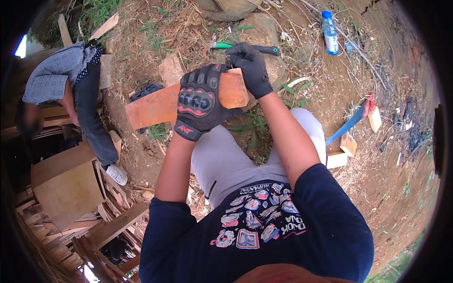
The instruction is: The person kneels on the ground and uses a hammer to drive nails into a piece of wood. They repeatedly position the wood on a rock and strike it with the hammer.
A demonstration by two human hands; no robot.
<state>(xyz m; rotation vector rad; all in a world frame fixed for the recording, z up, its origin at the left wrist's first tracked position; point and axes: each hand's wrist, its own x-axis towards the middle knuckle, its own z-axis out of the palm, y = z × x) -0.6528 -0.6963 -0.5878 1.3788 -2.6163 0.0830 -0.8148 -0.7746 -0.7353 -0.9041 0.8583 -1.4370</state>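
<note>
A reddish-brown wooden board [155, 106] lies tilted across my lap area, above my knees. My left hand [198, 99], in a black glove with hard knuckle guards, wraps over the board near its right end. Just beyond that end is my right hand [250, 68], also black-gloved, with its fingers curled together. Whatever those fingers may hold is hidden. Behind the right hand a hammer [221, 45] with green on its shaft and a black grip lies by a flat stone [269, 30]; the hand covers its middle, and I cannot tell whether they touch.
A blue-capped plastic bottle [331, 35] rests on the ground at far right. To my right lie a handsaw [348, 123] with a blue blade and some wood offcuts [337, 160]. At left another person [71, 70] bends beside stacked planks [118, 226] and a large box-like wooden piece [71, 193].
</note>
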